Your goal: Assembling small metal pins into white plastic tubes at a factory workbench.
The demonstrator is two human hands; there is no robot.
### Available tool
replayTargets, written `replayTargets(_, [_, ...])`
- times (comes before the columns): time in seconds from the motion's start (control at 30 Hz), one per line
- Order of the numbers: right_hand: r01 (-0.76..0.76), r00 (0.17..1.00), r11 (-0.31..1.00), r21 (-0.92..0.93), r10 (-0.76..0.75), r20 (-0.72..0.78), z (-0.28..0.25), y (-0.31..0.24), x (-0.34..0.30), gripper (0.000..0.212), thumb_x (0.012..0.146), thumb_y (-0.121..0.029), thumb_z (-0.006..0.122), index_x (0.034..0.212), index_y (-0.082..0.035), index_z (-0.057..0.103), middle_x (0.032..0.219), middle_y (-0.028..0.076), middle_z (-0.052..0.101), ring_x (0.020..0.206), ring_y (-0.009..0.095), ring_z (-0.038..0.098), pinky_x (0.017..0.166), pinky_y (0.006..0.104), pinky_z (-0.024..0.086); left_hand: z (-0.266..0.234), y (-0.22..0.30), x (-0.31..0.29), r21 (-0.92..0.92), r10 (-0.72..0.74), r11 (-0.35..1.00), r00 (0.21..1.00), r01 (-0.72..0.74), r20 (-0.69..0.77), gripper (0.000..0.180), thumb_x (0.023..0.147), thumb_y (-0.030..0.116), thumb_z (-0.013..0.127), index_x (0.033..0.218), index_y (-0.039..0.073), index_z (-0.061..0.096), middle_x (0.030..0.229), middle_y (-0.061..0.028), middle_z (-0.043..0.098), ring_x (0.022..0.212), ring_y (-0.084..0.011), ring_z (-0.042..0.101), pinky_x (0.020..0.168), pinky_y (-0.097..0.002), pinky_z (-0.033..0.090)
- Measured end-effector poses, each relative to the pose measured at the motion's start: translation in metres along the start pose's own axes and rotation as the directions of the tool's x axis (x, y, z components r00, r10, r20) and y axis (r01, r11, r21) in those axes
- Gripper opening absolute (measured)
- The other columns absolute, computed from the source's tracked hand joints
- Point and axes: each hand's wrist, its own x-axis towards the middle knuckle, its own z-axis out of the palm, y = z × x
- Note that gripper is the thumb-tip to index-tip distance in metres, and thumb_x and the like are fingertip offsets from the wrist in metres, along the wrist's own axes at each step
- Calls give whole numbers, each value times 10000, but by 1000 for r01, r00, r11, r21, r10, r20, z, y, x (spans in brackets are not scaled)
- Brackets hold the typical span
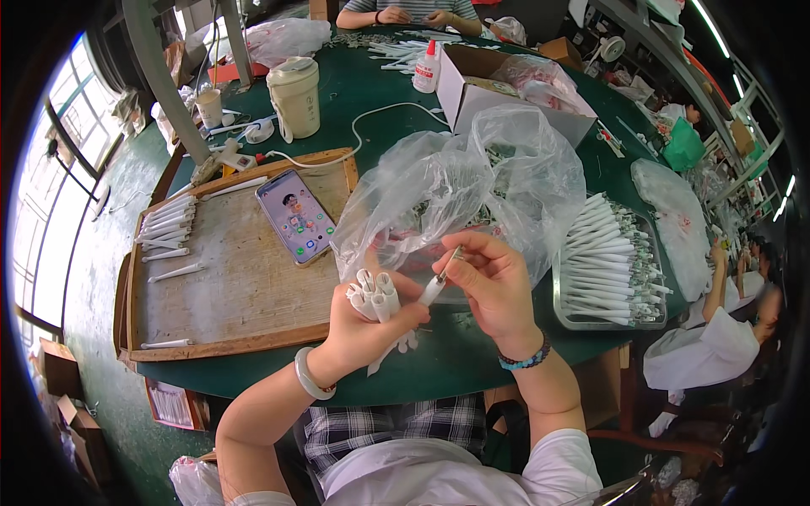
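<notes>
Right hand (pixel 498 291): thumb and index finger pressed together at the tips, pinching a slim metal piece (pixel 453 258). Its lower end meets the mouth of a single white tube (pixel 432 293); how far it goes in, cannot tell. Left hand (pixel 368 336): thumb and index finger pinch that tube, which is tilted; the other fingers curl around a bundle of white tubes (pixel 372 295), open ends up. Tube, metal piece and bundle are all at the near side of the clear plastic bag (pixel 515 160), taken as landmark.

Wrists: pale bangle (pixel 310 376) on the left, beaded bracelet (pixel 525 354) on the right.

Bag: crumpled, small pieces inside, too blurred to identify. Left of the bag: wood-rimmed tray (pixel 228 278) bearing a phone (pixel 295 217), screen lit, just beside the bag; loose white tubes lie along the tray's far-left side. Right of the bag, near: clear container (pixel 591 324) filled with stacked white sticks (pixel 601 261), metal ends mostly to the right. Behind the bag: open white box (pixel 519 114) and red-capped bottle (pixel 427 72). Farther back to its left: lidded cup (pixel 295 97). All on a green table (pixel 367 88). Well beyond the bag, across the table: another person (pixel 413 12), striped top.
</notes>
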Motion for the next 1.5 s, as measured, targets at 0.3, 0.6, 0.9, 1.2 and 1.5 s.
replayTargets(0.3, [108,994,940,-323,-101,39,2,-6,-2,226,790,-24,589,1007,27,547,847,61,595,792,94,567,710,204,457,2,-1,-2,154,109,984,990,-95,-85,173,681,-48,653,822,-34,554,757,-78,602,650,-127,600,578,-235,490])
replayTargets(0.6, [381,924,694,-611,-255,286,4,-5,-2,362,783,-12,575,1134,26,490,1008,143,598,906,164,585,776,259,464,6,2,-5,-121,-83,991,975,58,-206,146,723,-50,595,831,-16,503,776,-110,592,611,-144,584,548,-260,496])
replayTargets(0.9, [310,949,816,-487,-231,217,11,6,-8,495,754,-2,612,1204,10,405,972,121,600,892,158,581,783,257,453,4,0,-1,-220,-70,975,985,35,-155,152,725,-47,597,828,-14,489,781,-107,578,652,-161,589,564,-267,497])
replayTargets(1.2, [405,913,838,-366,-387,125,8,8,-8,459,688,41,671,1084,-7,444,879,67,558,765,124,572,689,231,461,7,6,-3,-295,-107,952,991,78,-83,97,718,-26,622,793,-31,562,708,-85,599,613,-138,586,543,-247,471])
replayTargets(1.5, [379,925,807,-453,-352,145,1,5,-4,419,678,50,677,1040,-12,476,833,44,545,731,98,561,639,209,458,12,5,-2,-342,-128,937,983,76,-130,70,729,-45,583,767,-27,527,729,-104,602,610,-159,595,523,-261,478])
